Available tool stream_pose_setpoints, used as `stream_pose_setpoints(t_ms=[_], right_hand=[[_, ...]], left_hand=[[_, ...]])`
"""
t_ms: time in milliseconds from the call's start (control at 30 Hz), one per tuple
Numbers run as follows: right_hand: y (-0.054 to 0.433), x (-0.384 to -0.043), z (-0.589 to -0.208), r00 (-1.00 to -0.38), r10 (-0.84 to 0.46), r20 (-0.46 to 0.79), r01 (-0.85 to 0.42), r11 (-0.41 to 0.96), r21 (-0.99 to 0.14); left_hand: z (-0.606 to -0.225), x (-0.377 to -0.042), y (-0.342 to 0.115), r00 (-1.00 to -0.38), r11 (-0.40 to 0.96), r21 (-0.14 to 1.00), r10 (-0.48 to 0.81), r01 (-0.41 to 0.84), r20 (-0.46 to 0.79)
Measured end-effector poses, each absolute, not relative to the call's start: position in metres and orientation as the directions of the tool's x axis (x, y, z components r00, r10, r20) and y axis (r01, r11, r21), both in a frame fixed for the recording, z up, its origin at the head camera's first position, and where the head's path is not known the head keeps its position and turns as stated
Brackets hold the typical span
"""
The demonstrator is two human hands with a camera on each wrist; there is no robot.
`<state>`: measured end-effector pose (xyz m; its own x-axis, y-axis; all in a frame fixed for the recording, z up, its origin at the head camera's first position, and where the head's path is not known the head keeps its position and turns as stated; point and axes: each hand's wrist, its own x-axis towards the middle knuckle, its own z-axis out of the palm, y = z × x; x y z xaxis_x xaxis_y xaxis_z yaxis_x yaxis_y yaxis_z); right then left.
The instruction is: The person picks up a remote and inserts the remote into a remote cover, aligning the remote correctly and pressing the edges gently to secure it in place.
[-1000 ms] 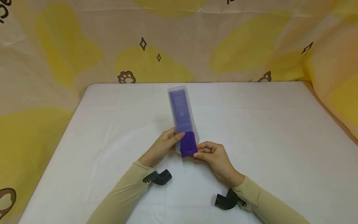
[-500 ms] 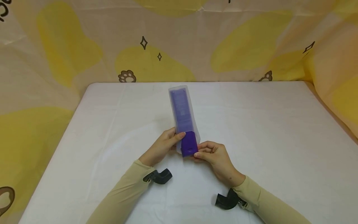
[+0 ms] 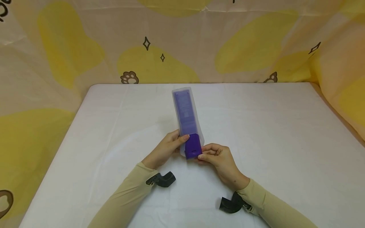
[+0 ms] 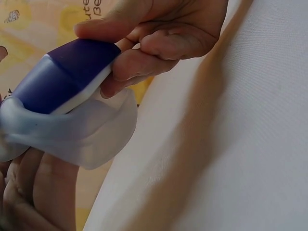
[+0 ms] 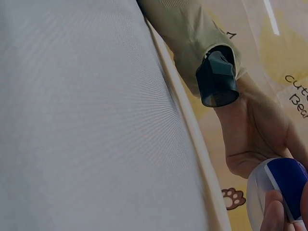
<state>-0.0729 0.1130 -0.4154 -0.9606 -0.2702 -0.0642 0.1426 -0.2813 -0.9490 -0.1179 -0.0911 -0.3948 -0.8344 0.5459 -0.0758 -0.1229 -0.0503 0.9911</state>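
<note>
A purple remote control (image 3: 193, 147) with a white side sits most of its length inside a translucent soft sleeve (image 3: 201, 134); its near end sticks out bare. My left hand (image 3: 163, 151) grips sleeve and remote from the left, thumb on top at the sleeve's edge, other fingers mostly hidden beneath. At the near right corner my right hand (image 3: 221, 161) pinches the remote's bare end between thumb and fingers. In the left wrist view, the sleeve's open lip (image 4: 106, 137) flares below the remote. The right wrist view shows the remote (image 5: 291, 185) only partly, at the lower right.
A white-covered table (image 3: 271, 142) lies under both hands. Behind it hangs a yellow patterned cloth (image 3: 171, 41), which also runs down both sides. Black wrist mounts (image 3: 165, 180) stick out from both sleeves.
</note>
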Motion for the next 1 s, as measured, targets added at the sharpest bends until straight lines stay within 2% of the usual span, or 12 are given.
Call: stream_pose_setpoints(t_ms=[1000], right_hand=[[0.1126, -0.0720, -0.4139, -0.964, -0.251, -0.089, 0.158, -0.274, -0.949]], left_hand=[[-0.3944, -0.1171, -0.0906, -0.818, -0.028, 0.991, 0.568, -0.129, -0.091]])
